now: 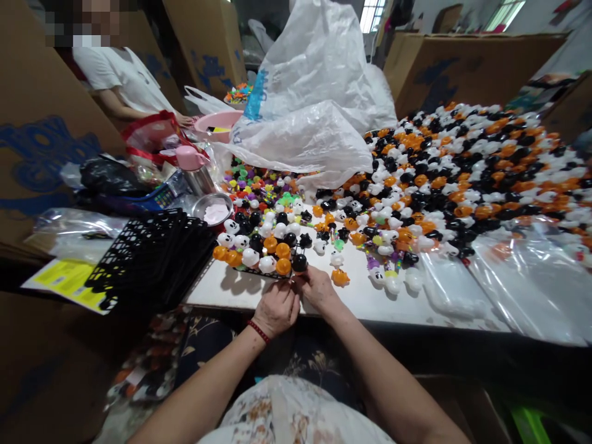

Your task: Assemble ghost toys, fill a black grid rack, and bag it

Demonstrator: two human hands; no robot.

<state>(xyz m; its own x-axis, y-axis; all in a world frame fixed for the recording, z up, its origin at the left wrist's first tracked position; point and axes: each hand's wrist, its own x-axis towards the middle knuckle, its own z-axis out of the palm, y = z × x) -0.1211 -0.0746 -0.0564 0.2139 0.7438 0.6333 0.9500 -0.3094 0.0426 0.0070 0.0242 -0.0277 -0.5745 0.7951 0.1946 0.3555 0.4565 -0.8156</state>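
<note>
At the table's front edge, a black plastic rack is filled with small toys topped by white ghost, orange pumpkin and black heads. My left hand touches the rack's front right corner, fingers curled inward; what they grip is hidden. My right hand is closed at that same corner, its thumb and fingers pinched just below a black-headed toy. An orange pumpkin-headed toy and a white-headed toy lie just right of my right hand.
A large heap of toys covers the right side, with clear plastic bags in front. Stacked black racks lie left, near a metal bowl and pink-lidded flask. A person stands behind at left.
</note>
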